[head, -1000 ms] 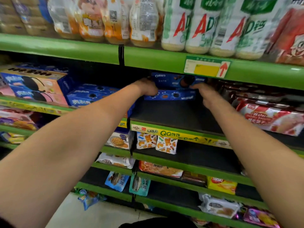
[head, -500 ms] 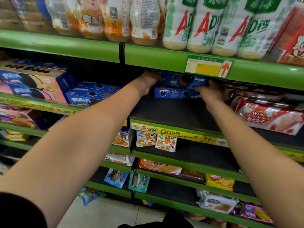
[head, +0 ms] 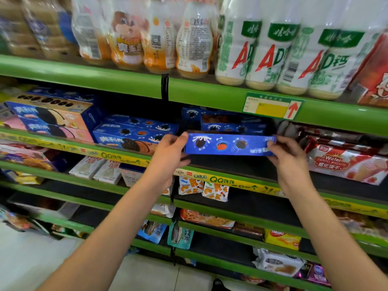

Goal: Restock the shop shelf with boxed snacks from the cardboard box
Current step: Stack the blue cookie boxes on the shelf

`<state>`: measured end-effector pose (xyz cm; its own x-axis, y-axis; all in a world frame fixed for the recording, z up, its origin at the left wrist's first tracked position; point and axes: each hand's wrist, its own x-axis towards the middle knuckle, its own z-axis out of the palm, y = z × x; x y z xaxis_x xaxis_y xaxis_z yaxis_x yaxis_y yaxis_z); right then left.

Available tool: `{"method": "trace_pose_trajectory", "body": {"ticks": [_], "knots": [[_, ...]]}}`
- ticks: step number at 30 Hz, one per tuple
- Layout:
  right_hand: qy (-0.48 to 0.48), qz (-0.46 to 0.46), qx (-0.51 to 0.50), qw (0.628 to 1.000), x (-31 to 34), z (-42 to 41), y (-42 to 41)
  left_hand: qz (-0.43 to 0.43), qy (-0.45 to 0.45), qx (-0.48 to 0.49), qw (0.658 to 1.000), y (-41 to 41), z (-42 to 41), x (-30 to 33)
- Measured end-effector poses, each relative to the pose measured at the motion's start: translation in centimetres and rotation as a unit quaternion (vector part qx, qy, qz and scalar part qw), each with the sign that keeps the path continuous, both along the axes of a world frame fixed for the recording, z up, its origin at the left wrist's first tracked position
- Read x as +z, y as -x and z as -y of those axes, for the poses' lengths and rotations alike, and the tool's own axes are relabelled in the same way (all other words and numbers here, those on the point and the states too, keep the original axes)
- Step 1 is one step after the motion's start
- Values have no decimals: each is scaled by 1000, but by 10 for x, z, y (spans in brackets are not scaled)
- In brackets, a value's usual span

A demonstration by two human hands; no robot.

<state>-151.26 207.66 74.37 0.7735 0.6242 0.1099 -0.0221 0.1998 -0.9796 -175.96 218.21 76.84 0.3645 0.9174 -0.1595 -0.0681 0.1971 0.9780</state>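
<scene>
A long blue cookie box point(head: 230, 145) hangs just above the dark shelf point(head: 241, 168), near its front edge. My left hand point(head: 171, 153) grips its left end and my right hand point(head: 286, 154) grips its right end. Behind it, deeper on the shelf, stand two more blue boxes point(head: 222, 121), one stacked on the other. The cardboard box is out of view.
More blue cookie boxes point(head: 134, 133) sit to the left, with larger orange-and-blue boxes point(head: 50, 118) beyond. Red wafer packs point(head: 344, 162) lie to the right. Bottles point(head: 270, 51) line the green shelf above. Lower shelves hold bagged snacks point(head: 202, 186).
Both hands have drawn back from deep in the shelf toward its front edge, bringing one blue box with them. The camera has tilted slightly.
</scene>
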Motion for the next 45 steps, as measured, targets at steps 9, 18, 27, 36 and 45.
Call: {"method": "trace_pose_trajectory", "body": {"ticks": [9, 18, 27, 36, 45], "knots": [[-6, 67, 95, 993, -10, 6, 10, 85, -16, -22, 996, 25, 6, 3], [-16, 81, 159, 984, -4, 12, 5, 57, -31, -49, 997, 29, 14, 5], [-81, -72, 189, 976, 13, 2, 41, -195, 15, -183, 964, 44, 43, 9], [41, 59, 395, 916, 5, 8, 127, -107, 29, -105, 988, 43, 84, 0], [82, 80, 421, 900, -1, 17, 121, 158, 118, 70, 978, 97, 77, -8]]}}
